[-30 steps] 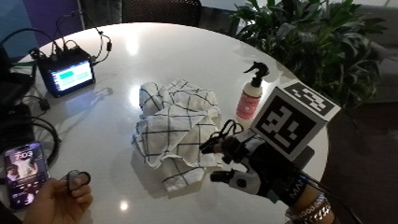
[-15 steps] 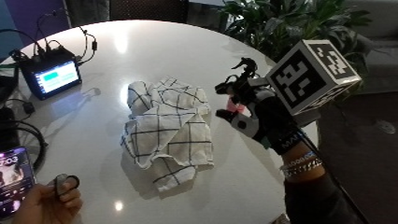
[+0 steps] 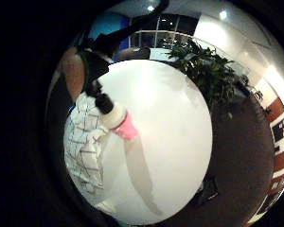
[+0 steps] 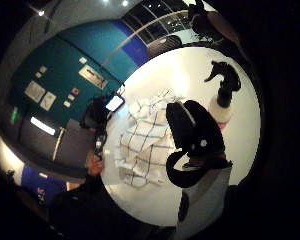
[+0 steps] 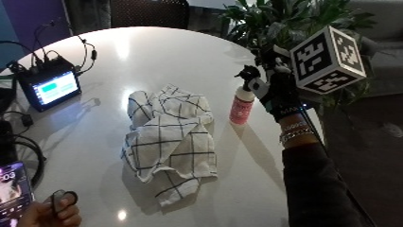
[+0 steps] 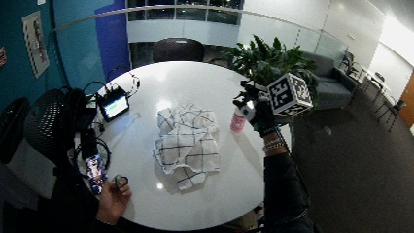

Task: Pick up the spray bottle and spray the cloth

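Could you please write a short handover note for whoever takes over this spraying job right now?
Right hand: at the spray bottle, by its black trigger head; whether a grip has closed cannot be told.
Bottle: upright on the white table, beside the checked cloth, apart from it.
Cloth: crumpled mid-table.
Bare hand: at the table edge, holding a small ring-shaped item.
Done: hand has reached the bottle.
Left: grip, lift, aim at the cloth, spray.
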